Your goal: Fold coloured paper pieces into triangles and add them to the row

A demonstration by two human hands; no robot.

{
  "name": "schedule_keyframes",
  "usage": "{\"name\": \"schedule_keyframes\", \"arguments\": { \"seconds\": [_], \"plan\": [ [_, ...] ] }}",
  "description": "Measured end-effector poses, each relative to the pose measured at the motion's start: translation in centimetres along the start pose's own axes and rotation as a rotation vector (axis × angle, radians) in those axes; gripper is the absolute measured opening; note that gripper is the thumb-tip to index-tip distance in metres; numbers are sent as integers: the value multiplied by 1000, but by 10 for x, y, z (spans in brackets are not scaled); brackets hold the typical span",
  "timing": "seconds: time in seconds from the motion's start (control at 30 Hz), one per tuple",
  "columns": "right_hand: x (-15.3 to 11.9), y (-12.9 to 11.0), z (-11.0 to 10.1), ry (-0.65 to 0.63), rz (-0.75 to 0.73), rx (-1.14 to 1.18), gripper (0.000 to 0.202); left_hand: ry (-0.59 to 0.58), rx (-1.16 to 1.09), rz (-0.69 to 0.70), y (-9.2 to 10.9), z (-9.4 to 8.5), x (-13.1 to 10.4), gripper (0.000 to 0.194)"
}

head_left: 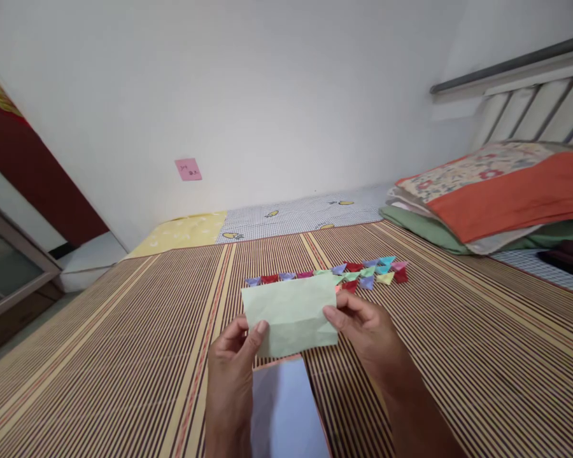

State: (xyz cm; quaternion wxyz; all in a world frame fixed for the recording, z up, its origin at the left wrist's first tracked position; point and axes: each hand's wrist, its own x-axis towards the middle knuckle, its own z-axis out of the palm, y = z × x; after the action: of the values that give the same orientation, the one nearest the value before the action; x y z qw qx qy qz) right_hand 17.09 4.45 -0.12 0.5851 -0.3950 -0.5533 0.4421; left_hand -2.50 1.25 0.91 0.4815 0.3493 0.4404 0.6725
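A pale green sheet of paper (291, 315) with faint creases is held up between both hands. My left hand (233, 369) pinches its left edge, thumb in front. At the right edge, my right hand (370, 337) grips it between thumb and fingers. Below the sheet lies a stack of light blue paper (286, 413), partly covered by my left hand. Beyond the green sheet, several small folded paper pieces (367, 281) in blue, red, green, pink and yellow lie in rows. The green sheet hides some of them.
A striped bamboo mat (458, 350) covers the bed. Folded bedding (501, 184) with an orange and floral cover is piled at the right, near a white radiator (544, 108). A pink note (188, 169) sticks to the white wall (291, 95). A glass-panelled frame (14, 254) stands left.
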Motion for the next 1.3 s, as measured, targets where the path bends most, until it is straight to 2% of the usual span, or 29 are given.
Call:
{"name": "schedule_keyframes", "arguments": {
  "seconds": [0.1,0.2,0.37,0.47,0.6,0.77,0.93,1.0,1.07,1.1,1.13,1.17,1.23,1.3],
  "plan": [
    [1,2,-1,29,-106,-95,24,33,7,39,-2,1,1,20],
    [1,4,-3,43,-147,-137,24,30,1,10,-5,2,0,20],
    [-3,5,-5,28,-27,-38,28,-35,-65,-59,-11,2,-1,21],
    [-5,4,-6,46,44,-40,32,0,-47,-58,-11,1,-1,21],
    [-6,2,-7,52,46,-66,34,3,-7,-55,-7,0,-1,26],
    [-7,-2,-6,77,37,-140,31,45,130,78,-5,-2,0,24],
    [-8,-7,-3,147,-101,-257,29,5,132,151,-5,-5,2,21],
    [-8,-7,-2,197,-136,-274,28,53,127,169,-6,-4,2,20],
    [-8,-6,-1,251,-170,-240,24,186,95,176,-6,1,1,24],
    [-8,-6,0,277,-190,-214,22,265,68,167,-6,5,-1,30],
    [-8,-6,1,298,-210,-192,19,303,-16,99,-7,10,-3,33],
    [-8,-7,3,316,-232,-174,18,288,-111,2,-7,17,-6,34],
    [-9,-8,8,333,-275,-145,15,155,-259,-157,-9,32,-15,38],
    [-10,-10,14,314,-299,-128,15,72,-368,-212,-10,46,-23,41]
  ]
}}
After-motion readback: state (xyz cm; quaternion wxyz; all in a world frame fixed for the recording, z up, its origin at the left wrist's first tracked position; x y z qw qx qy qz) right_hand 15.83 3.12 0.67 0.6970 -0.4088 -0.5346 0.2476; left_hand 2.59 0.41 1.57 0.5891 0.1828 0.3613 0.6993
